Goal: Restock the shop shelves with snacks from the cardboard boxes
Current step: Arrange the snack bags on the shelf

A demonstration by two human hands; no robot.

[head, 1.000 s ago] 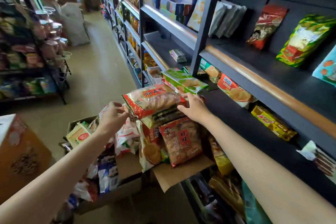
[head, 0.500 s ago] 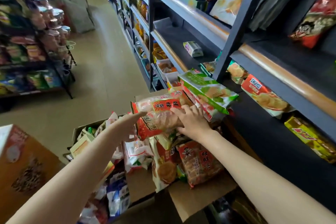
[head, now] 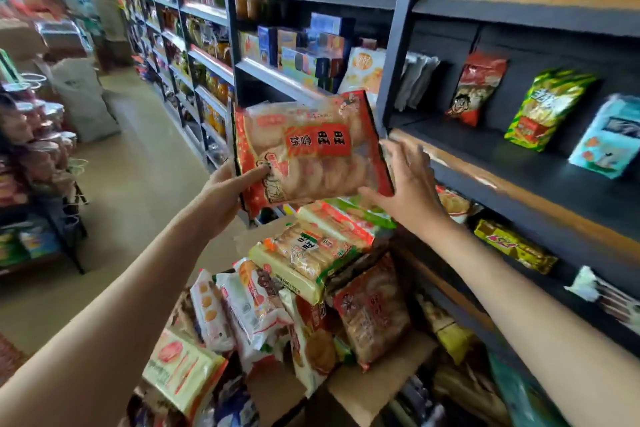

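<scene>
At 12 o'clock above box (head: 377, 378): left hand (head: 221, 198) grips cracker bag (head: 311, 149); right hand (head: 405, 184), fingers straight, steadies it, probably touching. Shelf (head: 519, 163) mostly bare, box full; restocking early.

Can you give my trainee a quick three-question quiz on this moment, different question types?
1. True or false: the red rice cracker bag already rests on the shelf board.
2. Which hand pinches the bag's lower corner with its thumb on the front? A) left hand B) right hand C) neither
3. Fill in: the nearest pack standing on that shelf, by the post, is mostly ____.

Key:
1. False; it is held in the air above the cardboard box.
2. A; the right hand's spread fingers only steady the bag's right edge.
3. Red.
</scene>
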